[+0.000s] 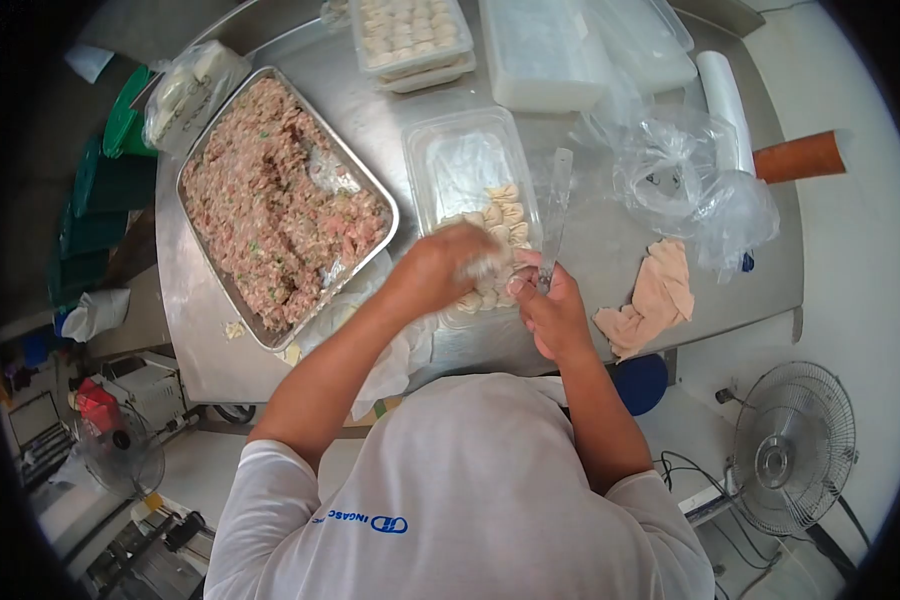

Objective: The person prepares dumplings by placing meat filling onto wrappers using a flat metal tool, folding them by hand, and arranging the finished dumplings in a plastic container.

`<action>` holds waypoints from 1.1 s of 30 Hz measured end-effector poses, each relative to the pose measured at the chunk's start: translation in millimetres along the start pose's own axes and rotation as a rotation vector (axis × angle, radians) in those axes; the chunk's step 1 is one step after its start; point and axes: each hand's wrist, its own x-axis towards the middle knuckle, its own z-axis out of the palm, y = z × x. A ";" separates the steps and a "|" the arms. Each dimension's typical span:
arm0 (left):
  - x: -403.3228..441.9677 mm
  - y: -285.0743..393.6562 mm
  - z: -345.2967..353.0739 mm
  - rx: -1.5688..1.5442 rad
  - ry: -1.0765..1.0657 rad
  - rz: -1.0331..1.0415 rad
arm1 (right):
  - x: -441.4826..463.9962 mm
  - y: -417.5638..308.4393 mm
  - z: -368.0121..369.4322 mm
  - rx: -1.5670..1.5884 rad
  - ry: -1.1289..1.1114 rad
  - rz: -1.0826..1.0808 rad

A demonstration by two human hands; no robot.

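Over the clear plastic box (422, 135) in the middle, my left hand (442, 268) is blurred at the fingers, with a pale dumpling (486, 262) at its fingertips. Several folded dumplings (510, 213) lie in rows in the near and right part of the box. At the box's right edge my right hand (552, 308) has its fingers closed round the lower end of a flat, see-through spatula (558, 205), which points away from me. To the left lies a metal tray (394, 215) full of minced meat filling (270, 190).
Behind stand a box of dumplings (410, 30) and large plastic containers (535, 55). Plastic bags (670, 175), a white roll (725, 110) and a pinkish cloth (653, 298) lie at the right. A wrapped white pack (195, 92) sits at the back left.
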 end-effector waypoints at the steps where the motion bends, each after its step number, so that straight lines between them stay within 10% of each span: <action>1: 15.7 -4.4 -2.4 0.050 0.023 -0.068 | 1.5 3.5 -5.5 0.008 0.007 0.001; 22: 51.1 -43.6 21.4 0.232 -0.023 -0.259 | 7.6 20.1 -18.5 -0.360 0.126 -0.145; 33: -169.6 14.0 -34.9 0.238 0.193 -0.488 | 41.5 -77.8 73.6 -1.757 -0.317 -0.831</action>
